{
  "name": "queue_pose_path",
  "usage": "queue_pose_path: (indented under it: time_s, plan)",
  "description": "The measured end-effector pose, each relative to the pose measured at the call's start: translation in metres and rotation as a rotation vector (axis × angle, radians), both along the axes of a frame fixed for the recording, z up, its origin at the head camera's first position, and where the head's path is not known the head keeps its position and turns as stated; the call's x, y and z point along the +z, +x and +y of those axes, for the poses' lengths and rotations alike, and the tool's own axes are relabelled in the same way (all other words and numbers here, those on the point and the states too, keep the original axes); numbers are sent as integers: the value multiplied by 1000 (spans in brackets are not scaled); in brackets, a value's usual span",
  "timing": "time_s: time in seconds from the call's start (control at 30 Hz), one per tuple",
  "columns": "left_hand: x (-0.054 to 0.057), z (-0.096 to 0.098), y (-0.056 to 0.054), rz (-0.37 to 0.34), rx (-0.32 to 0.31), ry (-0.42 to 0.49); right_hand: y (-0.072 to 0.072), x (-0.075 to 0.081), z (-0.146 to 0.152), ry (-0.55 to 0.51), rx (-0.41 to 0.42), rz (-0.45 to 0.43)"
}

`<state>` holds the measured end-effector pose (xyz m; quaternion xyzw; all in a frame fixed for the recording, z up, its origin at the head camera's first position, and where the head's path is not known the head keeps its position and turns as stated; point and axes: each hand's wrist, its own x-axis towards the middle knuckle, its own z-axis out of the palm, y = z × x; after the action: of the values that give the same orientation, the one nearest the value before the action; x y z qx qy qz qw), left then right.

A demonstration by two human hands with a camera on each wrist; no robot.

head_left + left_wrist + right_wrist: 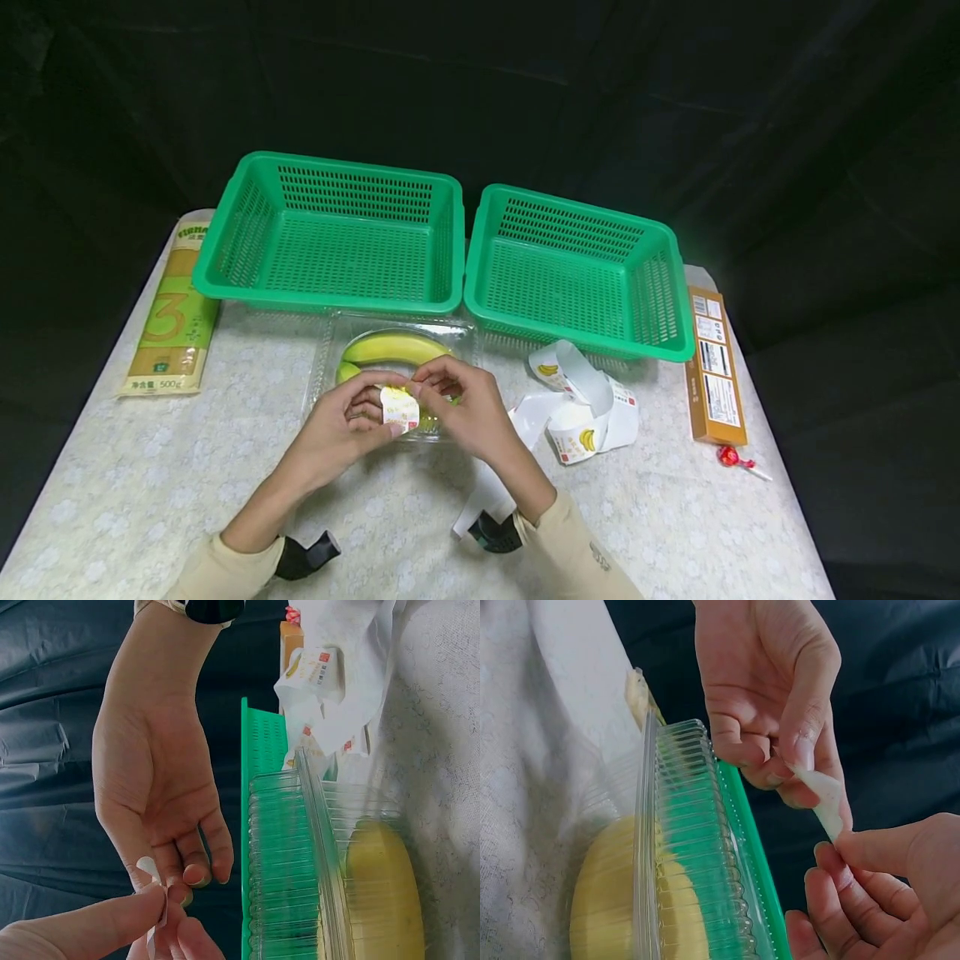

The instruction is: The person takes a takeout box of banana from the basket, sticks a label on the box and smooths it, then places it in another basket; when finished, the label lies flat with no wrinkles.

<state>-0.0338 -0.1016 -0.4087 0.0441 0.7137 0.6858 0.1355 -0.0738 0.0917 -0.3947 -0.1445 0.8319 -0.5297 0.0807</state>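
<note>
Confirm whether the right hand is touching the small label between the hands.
Touching: the right wrist view shows the right hand pinching one end of the small label between thumb and finger.

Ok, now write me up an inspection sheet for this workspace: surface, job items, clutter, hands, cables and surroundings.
Surface: patterned cloth.
Job items: bananas in a clear box; label held above it; loose strip to the right.
Clutter: left basket, right basket, pack at left, carton and lollipop at right.
Hands: left hand and right hand both pinch the label.
Cables: nothing seen.
Surroundings: black drape behind and at both sides.
</note>
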Motion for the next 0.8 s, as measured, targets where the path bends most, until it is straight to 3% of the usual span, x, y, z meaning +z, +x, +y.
queue_pose_path:
  time_s: [0.23,0.57,0.8]
  plan:
    - [0,-2,-1,-19,74,-19,-7,0,2,5,-5,-42]
    - [0,-4,-3,13,106,-118,-23,0,1,97,80,-8]
    - [-1,-5,-6,33,128,-158,-30,-3,0,109,68,-55]
